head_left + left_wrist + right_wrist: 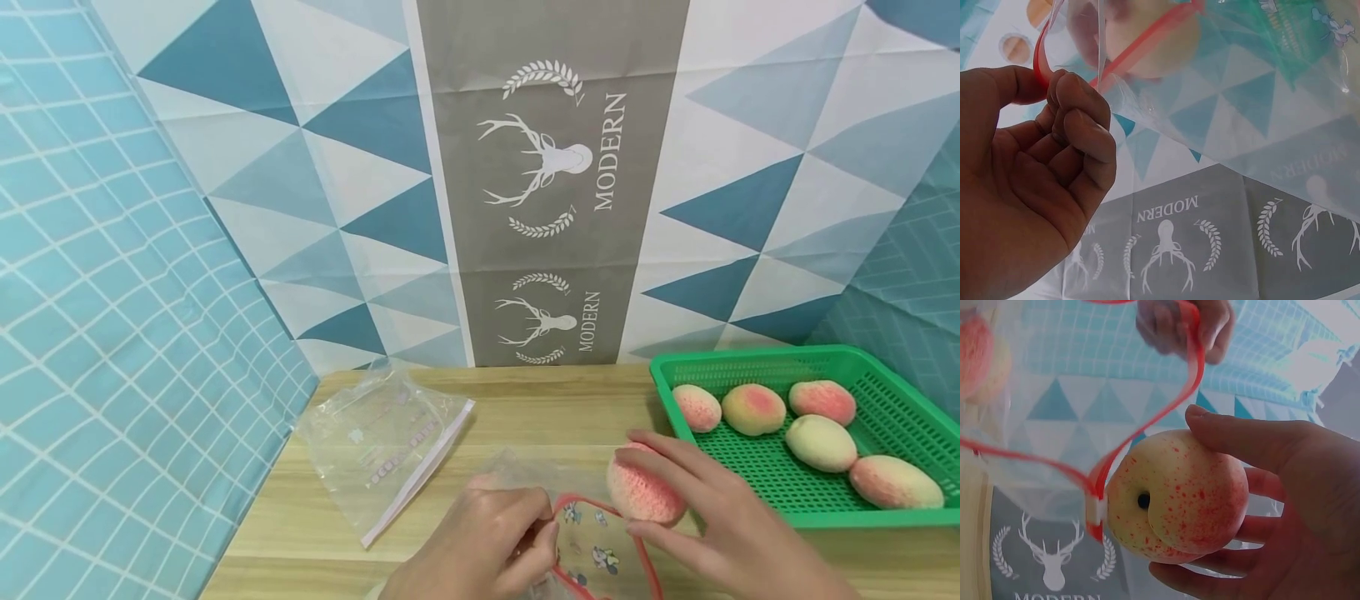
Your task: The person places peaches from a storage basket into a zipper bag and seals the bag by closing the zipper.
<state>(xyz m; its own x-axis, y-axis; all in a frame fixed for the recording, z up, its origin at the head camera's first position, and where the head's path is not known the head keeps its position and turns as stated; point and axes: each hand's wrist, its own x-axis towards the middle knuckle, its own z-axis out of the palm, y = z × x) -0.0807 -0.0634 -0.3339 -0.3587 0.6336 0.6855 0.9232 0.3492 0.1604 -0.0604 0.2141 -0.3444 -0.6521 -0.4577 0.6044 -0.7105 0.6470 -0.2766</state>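
My left hand (483, 537) pinches the red rim of a clear zip bag (600, 550) printed with small cartoon figures. In the left wrist view, thumb and fingertips meet on the red strip (1039, 59). The bag's mouth is spread apart. My right hand (716, 512) grips a pink-speckled peach (647, 493), thumb on one side and fingers round the other. The right wrist view shows this peach (1179, 494) right at the bag's red rim (1166, 409), beside the zip's white-and-red end. Further pink and yellow fruit (982, 359) shows at that view's left edge.
A green plastic basket (750, 354) stands at the right with several peaches (821, 443) in it. Another clear zip bag (382, 450) with a pale strip lies flat on the wooden table (525, 408) at the left. Patterned cloth (547, 208) hangs behind the table.
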